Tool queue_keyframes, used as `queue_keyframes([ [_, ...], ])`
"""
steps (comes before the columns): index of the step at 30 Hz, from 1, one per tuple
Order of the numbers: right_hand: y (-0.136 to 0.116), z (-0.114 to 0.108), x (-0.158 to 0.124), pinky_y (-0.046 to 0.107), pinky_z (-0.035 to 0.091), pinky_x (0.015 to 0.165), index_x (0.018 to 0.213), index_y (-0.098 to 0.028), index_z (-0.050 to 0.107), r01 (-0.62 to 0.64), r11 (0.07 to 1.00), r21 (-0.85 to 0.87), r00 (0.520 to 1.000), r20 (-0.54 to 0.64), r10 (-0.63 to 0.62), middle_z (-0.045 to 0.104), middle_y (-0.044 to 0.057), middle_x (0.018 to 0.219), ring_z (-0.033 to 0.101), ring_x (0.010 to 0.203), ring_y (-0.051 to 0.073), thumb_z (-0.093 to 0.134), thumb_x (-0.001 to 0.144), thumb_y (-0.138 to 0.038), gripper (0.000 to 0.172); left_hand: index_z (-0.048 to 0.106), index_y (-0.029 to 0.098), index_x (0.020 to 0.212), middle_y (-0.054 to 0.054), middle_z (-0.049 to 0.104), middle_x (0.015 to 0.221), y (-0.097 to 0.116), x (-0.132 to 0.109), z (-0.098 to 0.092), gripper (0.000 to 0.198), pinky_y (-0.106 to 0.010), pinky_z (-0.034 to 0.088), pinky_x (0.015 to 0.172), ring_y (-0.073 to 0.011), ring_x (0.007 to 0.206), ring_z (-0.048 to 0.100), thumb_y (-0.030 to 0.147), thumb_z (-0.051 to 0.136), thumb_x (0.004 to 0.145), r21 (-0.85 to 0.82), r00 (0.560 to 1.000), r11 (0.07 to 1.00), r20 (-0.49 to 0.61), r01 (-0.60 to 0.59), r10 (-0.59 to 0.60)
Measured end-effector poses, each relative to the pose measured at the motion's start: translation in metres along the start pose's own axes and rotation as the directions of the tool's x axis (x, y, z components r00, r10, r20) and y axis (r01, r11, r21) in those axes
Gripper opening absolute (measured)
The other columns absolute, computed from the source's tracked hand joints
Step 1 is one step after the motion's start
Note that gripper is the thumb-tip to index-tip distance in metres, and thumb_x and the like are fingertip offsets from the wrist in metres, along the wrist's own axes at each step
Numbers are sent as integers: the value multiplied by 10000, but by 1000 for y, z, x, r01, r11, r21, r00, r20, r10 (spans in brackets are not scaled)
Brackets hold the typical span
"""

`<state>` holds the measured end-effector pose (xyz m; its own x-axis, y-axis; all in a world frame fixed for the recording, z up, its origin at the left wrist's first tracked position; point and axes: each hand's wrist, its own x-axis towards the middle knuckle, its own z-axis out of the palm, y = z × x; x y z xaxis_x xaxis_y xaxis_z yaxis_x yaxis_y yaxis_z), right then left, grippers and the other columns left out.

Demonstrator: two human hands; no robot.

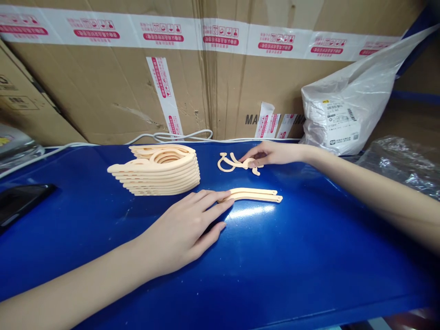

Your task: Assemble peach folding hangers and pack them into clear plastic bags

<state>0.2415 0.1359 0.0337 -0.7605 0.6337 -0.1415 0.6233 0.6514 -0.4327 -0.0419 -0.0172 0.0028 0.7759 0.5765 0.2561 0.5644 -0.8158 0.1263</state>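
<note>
My left hand lies low over the table with its fingers stretched out and the thumb apart. Its fingertips touch the left end of two slim, curved cream plastic strips, which look like hanger arms and lie side by side. Farther back, my right hand has its fingers closed on one of a few cream plastic hanger hooks; the fingers partly cover them. Left of the hooks stands a neat stack of cream plastic hanger pieces, layered with their curved ends aligned.
Blue tabletop lies under everything. Cardboard boxes with printed tape wall off the back. A white cable runs along their base. A white plastic parcel stands back right, clear wrap beside it. A black phone-like device lies left.
</note>
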Motion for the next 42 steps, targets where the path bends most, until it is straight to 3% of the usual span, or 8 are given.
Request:
queue_keyframes([
  [5,0,-6,-5,361,471,856,1279,-118,637,-92,978,-187,984,-167,61,680,147,1151,633,982,236,582,898,-450,508,503,174,1407,-104,550,1421,0,-2,1,417,-451,491,1008,-265,1220,567,271,377,1022,18,1000,1000,14,6,-6],
  [9,-27,0,8,319,443,817,1168,-169,691,-21,953,-302,956,-286,-70,655,99,1058,622,895,202,583,910,-456,401,512,165,1397,-107,561,1406,0,-2,1,412,-452,487,1010,-268,1223,566,271,369,1026,35,1000,999,1,-10,10],
  [14,-64,16,32,279,362,659,901,-147,748,-5,942,-336,976,-207,-69,677,80,883,576,754,176,654,854,-401,275,494,156,1414,-107,574,1389,0,-1,1,419,-445,495,997,-270,1229,562,266,377,1026,58,999,998,-21,-24,25],
  [20,-72,25,43,248,333,545,769,-159,745,-2,978,-208,992,-120,-24,689,7,687,530,564,108,642,746,-279,160,489,162,1422,-100,550,1420,1,-2,1,431,-435,498,1012,-267,1230,563,298,396,1024,62,1000,998,-19,6,-5],
  [28,-77,6,13,253,347,567,712,-153,665,13,998,-67,949,-313,-33,597,-13,652,485,598,104,609,709,-265,125,488,135,1417,-124,549,1416,1,-1,3,435,-452,505,1007,-275,1241,557,281,414,1015,65,999,998,-35,1,2],
  [34,-80,12,-16,265,369,597,703,-164,669,-27,997,-78,957,-292,3,647,2,696,531,633,124,617,705,-251,101,573,129,1327,-121,638,1294,4,0,3,368,-419,529,953,-257,1143,614,243,412,1016,86,987,988,-80,-132,139],
  [39,-90,42,-14,273,371,645,707,-193,702,96,977,-191,974,-185,-132,702,-18,752,574,658,125,617,712,-236,96,638,129,1227,-82,715,1179,8,-2,-1,296,-337,543,906,-212,1041,658,185,461,997,80,940,951,-150,-298,307],
  [42,-98,52,-9,284,361,662,653,-187,678,158,958,-239,961,-186,-205,681,-16,689,584,685,142,624,722,-225,95,655,127,1189,-70,729,1156,10,-5,-3,276,-318,549,881,-199,1010,671,152,473,984,76,918,935,-178,-347,355],
])
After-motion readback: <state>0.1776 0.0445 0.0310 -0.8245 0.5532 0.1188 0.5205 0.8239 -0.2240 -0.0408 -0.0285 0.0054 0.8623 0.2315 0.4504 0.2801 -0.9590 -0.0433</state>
